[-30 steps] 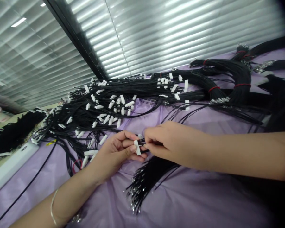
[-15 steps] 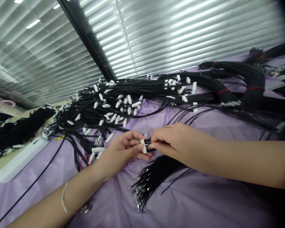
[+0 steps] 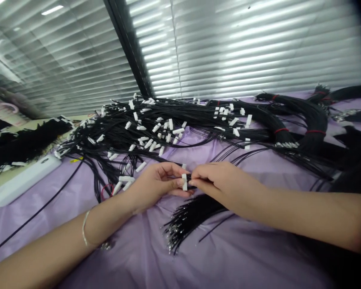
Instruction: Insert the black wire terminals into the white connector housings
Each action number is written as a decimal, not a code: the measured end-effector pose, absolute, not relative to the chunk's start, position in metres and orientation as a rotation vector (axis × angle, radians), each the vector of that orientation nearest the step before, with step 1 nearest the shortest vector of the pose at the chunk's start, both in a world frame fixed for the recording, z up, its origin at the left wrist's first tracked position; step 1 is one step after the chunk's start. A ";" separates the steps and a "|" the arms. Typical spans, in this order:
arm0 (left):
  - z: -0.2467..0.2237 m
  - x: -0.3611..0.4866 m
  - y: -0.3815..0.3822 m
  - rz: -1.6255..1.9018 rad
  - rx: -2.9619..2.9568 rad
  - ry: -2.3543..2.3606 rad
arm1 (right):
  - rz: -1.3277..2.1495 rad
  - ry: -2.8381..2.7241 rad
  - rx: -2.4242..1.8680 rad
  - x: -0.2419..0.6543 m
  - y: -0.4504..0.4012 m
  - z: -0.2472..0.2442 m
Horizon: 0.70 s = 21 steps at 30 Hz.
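Observation:
Between the thumb and fingers of my left hand (image 3: pixel 162 182) is a small white connector housing (image 3: pixel 184 182). My right hand (image 3: pixel 219 178) pinches black wires (image 3: pixel 190 176) right at the connector's right side; its fingertips hide whether each wire end sits inside. Just below both hands lies a thick bundle of black wires (image 3: pixel 195 212) with shiny metal terminals at its left end. A single loose wire (image 3: pixel 216 227) rests beside that bundle. White connectors (image 3: pixel 126 179) on other wires lie left of my left hand.
Behind my hands a heap of black wires (image 3: pixel 120 132) with many white connectors spreads along the purple cover (image 3: pixel 156 257). Red-banded wire bundles (image 3: pixel 315 116) curve at the right. A long white device (image 3: pixel 24 180) lies at the left. Window blinds (image 3: pixel 243 44) rise at the back.
The camera view has tilted and shifted slightly. My hands keep their grip on the connector and wires; the connector is now turned a little more upright.

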<state>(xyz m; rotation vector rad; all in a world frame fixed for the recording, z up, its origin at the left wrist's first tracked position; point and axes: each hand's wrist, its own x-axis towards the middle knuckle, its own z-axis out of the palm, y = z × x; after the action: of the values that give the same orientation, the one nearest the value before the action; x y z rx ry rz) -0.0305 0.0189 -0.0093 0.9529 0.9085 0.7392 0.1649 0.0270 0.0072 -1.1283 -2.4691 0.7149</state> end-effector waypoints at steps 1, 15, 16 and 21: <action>-0.009 -0.031 0.019 0.741 0.949 0.911 | 0.744 -2.446 -1.131 0.165 0.027 0.007; -0.006 -0.030 0.020 0.707 0.940 0.979 | 0.917 -2.284 -1.132 0.164 0.027 0.002; -0.006 -0.029 0.020 0.705 0.941 0.984 | 0.920 -2.282 -1.131 0.164 0.027 0.002; -0.004 -0.028 0.022 0.709 0.960 0.968 | 0.909 -2.273 -1.107 0.165 0.027 0.000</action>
<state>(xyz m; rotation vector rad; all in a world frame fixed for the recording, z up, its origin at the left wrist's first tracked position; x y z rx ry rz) -0.0282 0.0220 -0.0042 0.9596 0.9682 0.7089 0.1650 0.0269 0.0001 -1.1067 -2.2729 0.9094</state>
